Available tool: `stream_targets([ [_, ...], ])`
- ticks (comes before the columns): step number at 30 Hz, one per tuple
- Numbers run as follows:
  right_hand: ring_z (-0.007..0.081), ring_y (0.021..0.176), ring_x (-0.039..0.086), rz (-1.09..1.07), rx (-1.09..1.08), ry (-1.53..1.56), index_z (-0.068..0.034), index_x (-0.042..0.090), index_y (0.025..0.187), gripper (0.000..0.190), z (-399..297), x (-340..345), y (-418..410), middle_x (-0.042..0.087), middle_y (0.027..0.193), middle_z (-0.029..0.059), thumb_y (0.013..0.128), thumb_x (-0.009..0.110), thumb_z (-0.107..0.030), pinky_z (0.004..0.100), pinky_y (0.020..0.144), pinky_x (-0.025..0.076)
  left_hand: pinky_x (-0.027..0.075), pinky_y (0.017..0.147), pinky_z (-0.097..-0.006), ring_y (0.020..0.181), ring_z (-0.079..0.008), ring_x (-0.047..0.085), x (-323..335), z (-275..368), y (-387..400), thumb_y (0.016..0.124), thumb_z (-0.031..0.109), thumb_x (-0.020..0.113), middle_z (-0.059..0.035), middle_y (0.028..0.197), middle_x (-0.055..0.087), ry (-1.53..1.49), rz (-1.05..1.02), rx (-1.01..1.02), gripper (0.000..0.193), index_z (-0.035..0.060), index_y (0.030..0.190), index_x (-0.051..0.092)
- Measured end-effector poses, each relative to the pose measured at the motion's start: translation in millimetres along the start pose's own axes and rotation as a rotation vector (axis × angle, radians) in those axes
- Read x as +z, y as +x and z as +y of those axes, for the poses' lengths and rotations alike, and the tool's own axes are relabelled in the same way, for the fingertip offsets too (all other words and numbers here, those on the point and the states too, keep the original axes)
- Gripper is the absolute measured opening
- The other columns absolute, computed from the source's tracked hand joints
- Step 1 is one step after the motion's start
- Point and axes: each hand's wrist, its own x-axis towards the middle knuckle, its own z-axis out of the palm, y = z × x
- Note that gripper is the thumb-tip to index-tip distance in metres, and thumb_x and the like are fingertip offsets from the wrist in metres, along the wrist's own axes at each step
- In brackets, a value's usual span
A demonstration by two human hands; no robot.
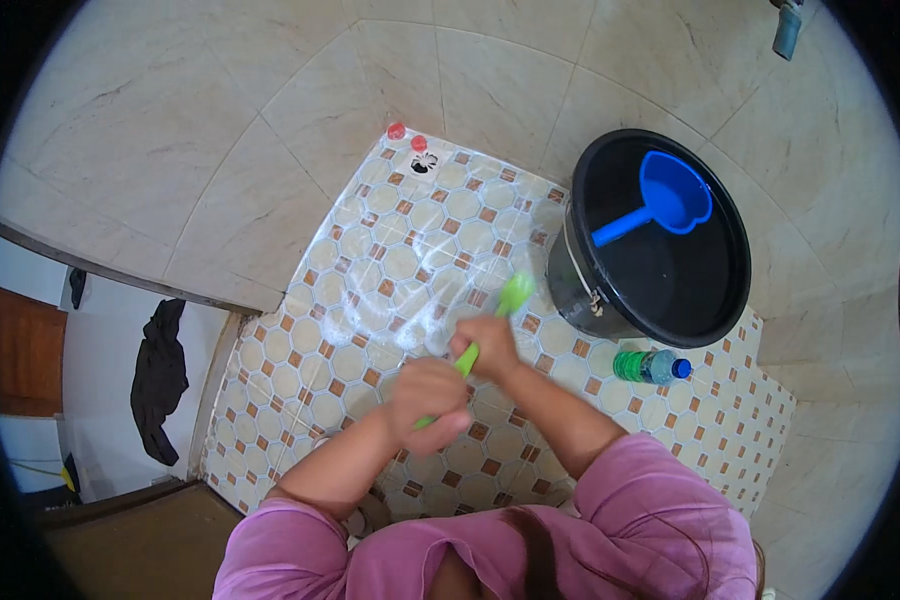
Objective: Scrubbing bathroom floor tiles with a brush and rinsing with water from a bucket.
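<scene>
A bright green long-handled scrub brush (516, 292) slants across the tiled floor (350, 365), its head blurred and pointing up and to the right. My left hand (429, 405) is closed around the lower end of the handle. Farther up, close to the head, my right hand (487, 345) grips the same handle. White soap foam (416, 330) streaks the octagon-patterned tiles just beyond my hands. I cannot tell whether the brush's bristles touch the floor.
At the right stands a large black bucket (570, 292) with a blue dipper (675, 195) inside its rim. A bottle of green liquid (649, 367) lies beside it. Two red caps (396, 131) sit near the drain cover (424, 163). Dark cloth (160, 382) lies past the doorway.
</scene>
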Motion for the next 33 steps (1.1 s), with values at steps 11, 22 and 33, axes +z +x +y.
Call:
stream_targets([
  [11,0.0282,0.044,0.046,0.123,-0.115,-0.068,-0.011,0.042,0.046,0.018,18,-3,7,0.045,0.047,0.0089,0.054,0.057,-0.015,0.0378,0.043,0.037,0.026,0.041,-0.0336,0.041,-0.0227,0.037,16,-16,-2,0.067,0.007,0.055,-0.0047,0.046,0.035,0.103,0.012,0.002,0.029,0.0085,0.046,0.035],
  [22,0.0265,0.049,0.043,0.093,0.056,0.304,-0.007,0.036,0.049,0.022,29,19,17,0.039,0.052,0.0090,0.050,0.059,-0.005,0.0341,0.046,0.034,0.029,0.042,-0.0333,0.042,-0.0211,0.040,26,-22,-1,0.065,0.008,0.058,-0.0032,0.047,0.038,0.271,0.016,0.010,0.031,0.0101,0.045,0.034],
  [33,0.0179,0.044,0.037,0.021,0.067,0.503,-0.010,0.034,0.049,0.020,6,53,48,0.034,0.049,0.0045,0.060,0.049,-0.002,0.0282,0.042,0.030,0.032,0.042,-0.0313,0.042,-0.0199,0.041,13,-21,3,0.067,0.014,0.062,-0.0017,0.048,0.043,0.444,0.179,0.124,0.030,0.0120,0.047,0.039],
])
